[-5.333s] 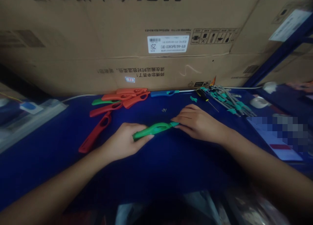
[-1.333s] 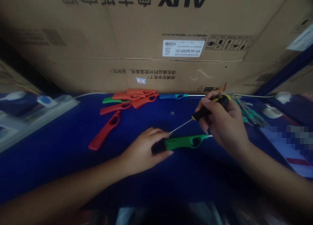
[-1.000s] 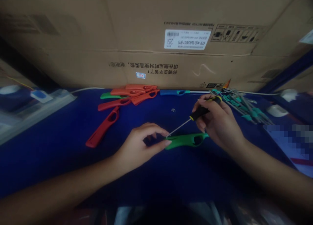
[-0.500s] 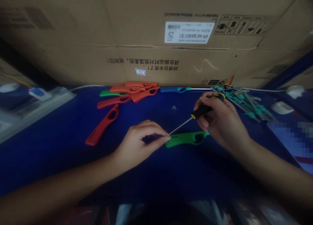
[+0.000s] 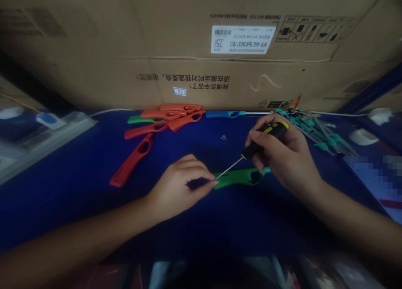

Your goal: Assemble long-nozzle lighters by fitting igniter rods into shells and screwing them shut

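Note:
My right hand [image 5: 279, 144] grips the black and yellow handle of a screwdriver [image 5: 251, 150], its thin shaft slanting down to the left. At the shaft's tip, the thumb and forefinger of my left hand [image 5: 182, 188] are pinched together; whatever is between them is too small to make out. Just beside these fingertips lies a green lighter handle [image 5: 234, 179], flat on the blue table, with a trigger opening at its right end. My right hand partly covers the teal piece at that end. A few tiny screws [image 5: 223, 137] lie behind it.
Several red and orange lighter handles [image 5: 132, 161] lie at the left back. A blue lighter [image 5: 222, 114] with a metal tube rests along the cardboard box [image 5: 109, 84]. Metal rods with teal parts [image 5: 323, 134] are heaped at the right. A clear plastic tray [image 5: 72, 126] stands far left.
The screwdriver and my right hand have shifted slightly left and down. My left fingertips have dropped a little, staying at the screwdriver's tip. The green handle has barely moved.

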{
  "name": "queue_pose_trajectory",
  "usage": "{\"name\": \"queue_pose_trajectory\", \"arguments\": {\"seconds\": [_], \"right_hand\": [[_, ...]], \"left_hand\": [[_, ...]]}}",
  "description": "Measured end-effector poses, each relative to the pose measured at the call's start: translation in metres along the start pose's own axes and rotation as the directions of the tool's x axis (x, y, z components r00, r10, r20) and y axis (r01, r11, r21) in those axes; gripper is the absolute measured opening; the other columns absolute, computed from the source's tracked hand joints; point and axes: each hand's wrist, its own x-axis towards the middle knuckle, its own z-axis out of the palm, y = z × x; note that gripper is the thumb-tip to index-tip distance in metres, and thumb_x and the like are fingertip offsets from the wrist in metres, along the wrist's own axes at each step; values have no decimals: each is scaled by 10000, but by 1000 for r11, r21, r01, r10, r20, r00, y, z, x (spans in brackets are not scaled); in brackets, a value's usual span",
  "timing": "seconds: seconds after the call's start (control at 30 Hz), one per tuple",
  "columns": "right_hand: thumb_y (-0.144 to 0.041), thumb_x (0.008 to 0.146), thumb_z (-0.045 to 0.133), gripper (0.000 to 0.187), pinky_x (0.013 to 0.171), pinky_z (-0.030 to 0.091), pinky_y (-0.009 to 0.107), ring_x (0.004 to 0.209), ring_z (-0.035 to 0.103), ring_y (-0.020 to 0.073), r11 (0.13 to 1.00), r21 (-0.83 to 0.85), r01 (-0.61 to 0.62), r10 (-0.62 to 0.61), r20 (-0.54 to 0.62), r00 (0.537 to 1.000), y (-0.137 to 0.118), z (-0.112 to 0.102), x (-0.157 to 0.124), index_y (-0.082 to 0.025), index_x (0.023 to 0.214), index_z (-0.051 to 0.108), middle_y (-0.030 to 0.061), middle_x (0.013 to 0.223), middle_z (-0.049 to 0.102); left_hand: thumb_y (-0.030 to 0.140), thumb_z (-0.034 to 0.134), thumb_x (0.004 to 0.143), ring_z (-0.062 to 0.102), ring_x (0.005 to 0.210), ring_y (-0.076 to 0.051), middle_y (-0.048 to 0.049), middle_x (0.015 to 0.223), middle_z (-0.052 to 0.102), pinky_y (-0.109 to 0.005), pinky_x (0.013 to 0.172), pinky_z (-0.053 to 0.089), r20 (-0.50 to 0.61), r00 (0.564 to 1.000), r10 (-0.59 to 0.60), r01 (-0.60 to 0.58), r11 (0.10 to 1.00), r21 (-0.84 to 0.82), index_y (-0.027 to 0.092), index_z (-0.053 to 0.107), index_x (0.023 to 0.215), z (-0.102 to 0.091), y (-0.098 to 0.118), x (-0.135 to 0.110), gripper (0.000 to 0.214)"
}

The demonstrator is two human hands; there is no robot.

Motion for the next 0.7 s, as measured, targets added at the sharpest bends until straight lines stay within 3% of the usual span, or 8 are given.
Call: {"name": "queue_pose_trajectory", "arguments": {"seconds": [0.17,0.33,0.53,0.63,0.7], "right_hand": [[-312,838,765,262,283,438,227,360,530,80,991,-108,77,-62,142,988,-6,3,-12,-257,979,550,-27,792,639],[-146,802,787,560,335,493,210,416,556,81,963,-98,249,-230,173,958,-4,3,-20,-359,1210,469,-51,833,649],[-132,889,664,570,490,583,248,573,620,110,966,-144,216,-140,411,901,-7,-4,-19,-365,1341,407,5,989,670],[-138,866,703,618,450,559,255,527,607,114,970,-120,210,-157,347,925,-10,-6,-18,-380,1343,394,-5,964,690],[-139,816,767,656,428,536,252,528,612,125,967,-109,230,-194,270,943,-10,-5,-17,-381,1313,413,-14,925,700]], "left_hand": [[190,689,894,623,745,-153,-22,795,728,-299,705,516,90,996,3,-5,1000,24,203,752,853,0,3,-2,75],[188,696,886,639,731,-142,-15,775,718,-285,702,519,116,993,-26,33,998,-57,196,744,840,3,4,-3,67],[171,724,855,644,722,-142,-16,768,725,-282,694,519,109,993,-41,51,995,-89,182,731,810,5,2,-4,47],[195,751,845,655,776,-145,-18,827,737,-277,727,527,88,995,-39,47,994,-99,190,735,867,2,3,-1,28],[238,806,804,665,882,-166,-29,943,745,-297,810,534,79,996,-43,49,995,-82,203,737,979,0,3,1,191]]}}
